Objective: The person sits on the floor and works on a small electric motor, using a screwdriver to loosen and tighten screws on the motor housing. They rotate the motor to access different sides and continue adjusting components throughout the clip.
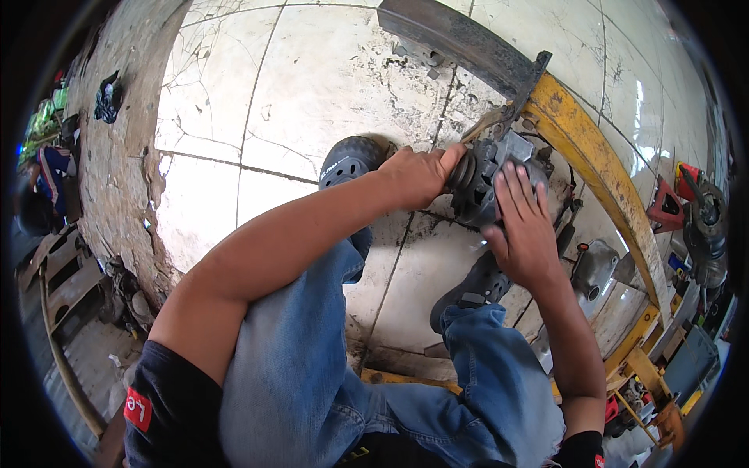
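An alternator [482,191], a dark grey metal unit with a ridged pulley [463,171] at its left end, sits between my feet and a yellow steel beam. My left hand [417,175] is closed at the pulley end, its fingertips partly hidden behind the hand. Across the alternator's right side lies my right hand [524,222], fingers stretched out and palm against the housing. A brownish flat strip [485,123] runs from beside my left thumb up to a dark metal bracket [532,82] on the beam; its kind is unclear.
The yellow curved beam [601,148] continues into a dark steel section [460,47]. A few nuts [434,59] lie on the cracked tiles [312,86]. At right are a grey metal housing [594,269], a red stand [665,204] and assorted parts. A person [53,175] is at far left.
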Demonstrator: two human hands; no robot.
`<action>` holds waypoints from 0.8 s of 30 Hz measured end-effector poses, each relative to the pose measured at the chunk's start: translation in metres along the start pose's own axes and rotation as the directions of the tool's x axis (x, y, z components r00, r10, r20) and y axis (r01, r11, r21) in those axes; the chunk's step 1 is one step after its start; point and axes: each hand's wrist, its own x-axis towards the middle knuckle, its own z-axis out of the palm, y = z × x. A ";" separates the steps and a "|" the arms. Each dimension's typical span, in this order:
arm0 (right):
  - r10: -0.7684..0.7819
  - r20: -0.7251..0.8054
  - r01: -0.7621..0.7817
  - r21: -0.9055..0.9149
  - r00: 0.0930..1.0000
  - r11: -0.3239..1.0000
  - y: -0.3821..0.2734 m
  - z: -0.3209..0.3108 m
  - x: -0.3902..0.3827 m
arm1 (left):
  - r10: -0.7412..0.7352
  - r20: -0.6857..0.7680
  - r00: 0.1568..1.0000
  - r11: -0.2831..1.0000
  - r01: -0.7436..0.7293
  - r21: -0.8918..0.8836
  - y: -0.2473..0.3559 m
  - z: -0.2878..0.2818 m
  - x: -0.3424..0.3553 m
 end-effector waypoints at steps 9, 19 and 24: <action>0.082 -0.055 -0.082 -0.008 0.995 0.997 0.017 -0.002 0.027 | 0.018 -0.024 1.000 1.000 -0.017 0.022 0.000 0.004 0.002; 0.093 -0.100 -0.101 -0.083 0.991 0.991 0.027 0.002 0.036 | 0.026 -0.031 0.999 1.000 -0.026 0.004 0.004 0.002 0.001; -0.004 0.007 0.004 -0.061 1.000 0.998 0.013 -0.004 0.003 | 0.034 -0.010 0.999 0.997 -0.033 0.071 0.003 0.000 0.001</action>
